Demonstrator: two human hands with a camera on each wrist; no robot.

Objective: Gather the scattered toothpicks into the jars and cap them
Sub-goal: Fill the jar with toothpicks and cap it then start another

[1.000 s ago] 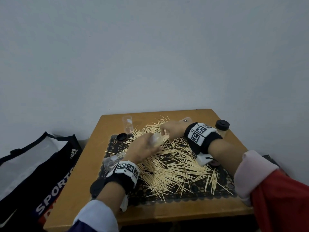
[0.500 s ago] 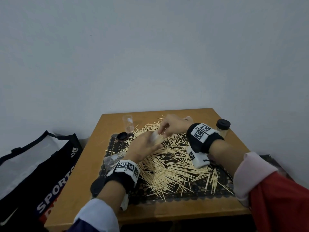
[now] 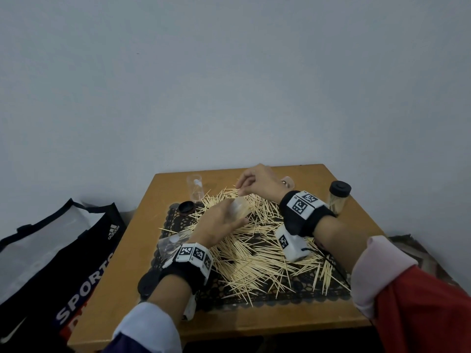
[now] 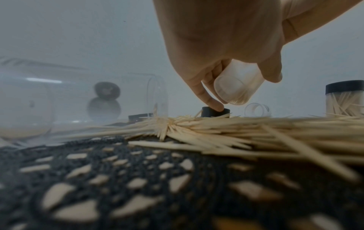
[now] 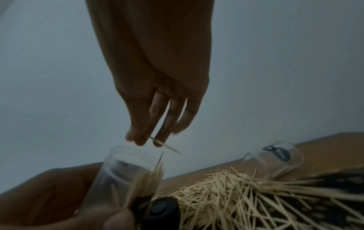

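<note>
2 hands [image 3: 219,222] [image 3: 257,182] above strewn toothpicks [image 3: 254,253]: left fingers round open jar [image 3: 239,207], right fingers pinching 1 toothpick [image 5: 165,145].

Wooden table [image 3: 122,276]: black lace mat [image 3: 280,296], capped jar [image 3: 340,197], empty jar [image 3: 195,187].

5 jars [image 3: 240,209], 3 caps [image 3: 186,207]

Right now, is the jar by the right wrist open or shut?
Shut. The jar stands upright with its black cap on, toothpicks inside.
</note>
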